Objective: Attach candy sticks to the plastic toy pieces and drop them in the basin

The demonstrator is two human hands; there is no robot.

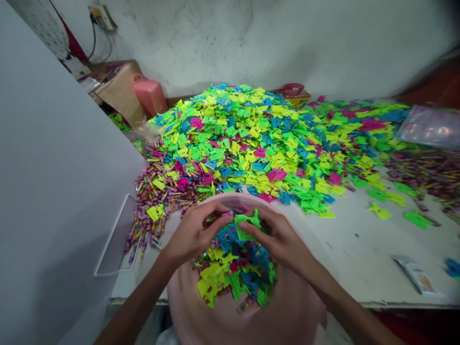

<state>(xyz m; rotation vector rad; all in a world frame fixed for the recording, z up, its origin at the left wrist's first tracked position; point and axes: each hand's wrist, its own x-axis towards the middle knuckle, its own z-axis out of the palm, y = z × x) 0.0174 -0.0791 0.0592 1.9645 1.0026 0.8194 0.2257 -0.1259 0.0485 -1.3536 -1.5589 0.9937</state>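
Note:
Over a pink round tub [247, 197], both my hands work close together. My right hand [276, 235] pinches a flat bright-green plastic piece [246, 227] between thumb and fingers. The fingertips of my left hand [196, 230] are closed on a small printed stick [227, 214], which almost meets the green piece. Below them, in the tub, lies a heap of yellow, green, blue and pink plastic pieces [215, 278] with some printed sticks among them. Whether the stick touches the green piece, I cannot tell.
Behind the tub, a large mound of coloured plastic pieces [251, 134] covers the white table [334, 254]. Printed sticks [151, 191] are piled at left, beside a white panel [64, 182]. A pink jug [150, 96] stands by the wall; a small packet [415, 274] lies at right.

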